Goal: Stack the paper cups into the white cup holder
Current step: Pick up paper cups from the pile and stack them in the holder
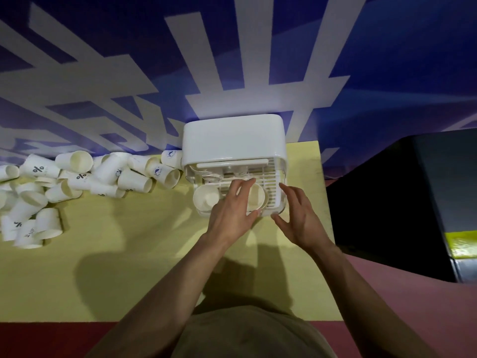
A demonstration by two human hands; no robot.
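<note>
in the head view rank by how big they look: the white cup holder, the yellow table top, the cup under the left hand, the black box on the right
1. yellow table top
2. black box
3. white cup holder
4. cup under the left hand, partly hidden

The box runs out of frame, so its rank against the table is unsure.

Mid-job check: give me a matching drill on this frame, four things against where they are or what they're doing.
Things:
1. left hand
2. right hand
3. loose cup pile
4. white cup holder

States:
A. heaped on the table's left side
B. against the wall, lid raised
C. open, beside the holder tray
D. on a cup in the tray

Pairs: 1-D, 2-C, 3-A, 4-B
</note>
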